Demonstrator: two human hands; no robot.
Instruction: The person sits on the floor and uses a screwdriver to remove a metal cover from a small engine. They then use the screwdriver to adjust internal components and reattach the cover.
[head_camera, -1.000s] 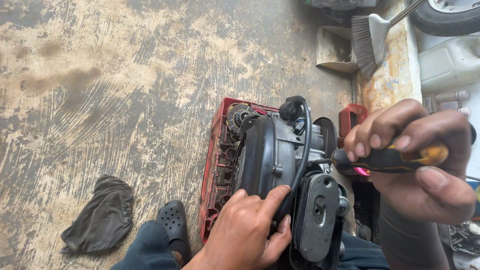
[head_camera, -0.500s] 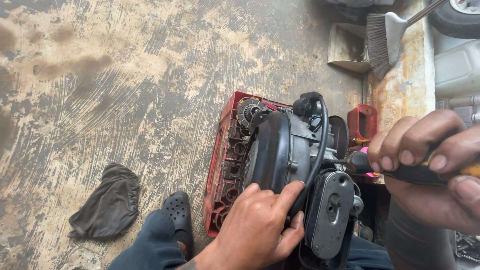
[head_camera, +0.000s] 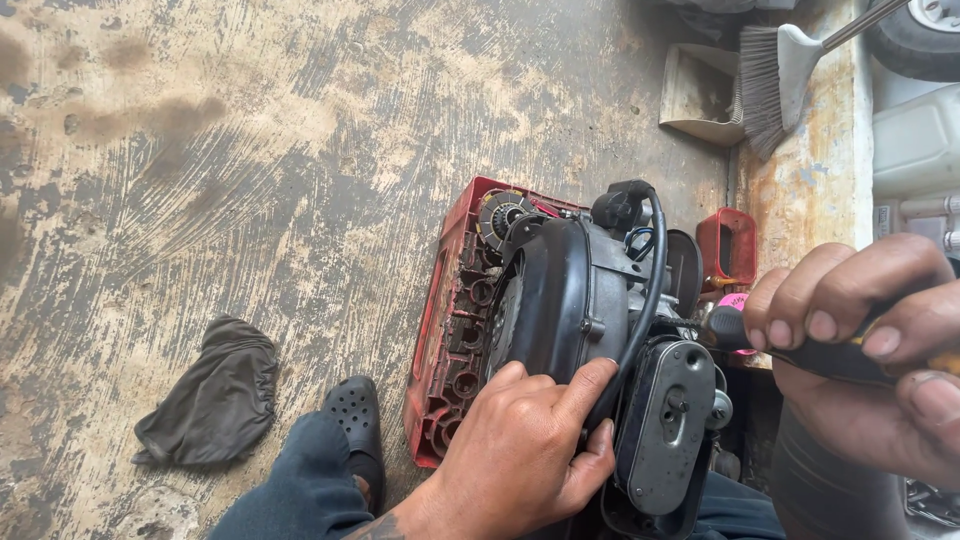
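The left hand (head_camera: 520, 455) lies spread on the engine (head_camera: 580, 300). At its 3 o'clock, the right hand (head_camera: 870, 350) grips a screwdriver (head_camera: 735, 328) tightly.

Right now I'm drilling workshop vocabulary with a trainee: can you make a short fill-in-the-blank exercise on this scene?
1. The left hand rests on the black ____ of the engine.
2. The right hand grips a ____.
3. The engine sits on a ____ crate.
4. A dark ____ lies crumpled on the floor beside the shoe.

Missing words: cover; screwdriver; red; cloth
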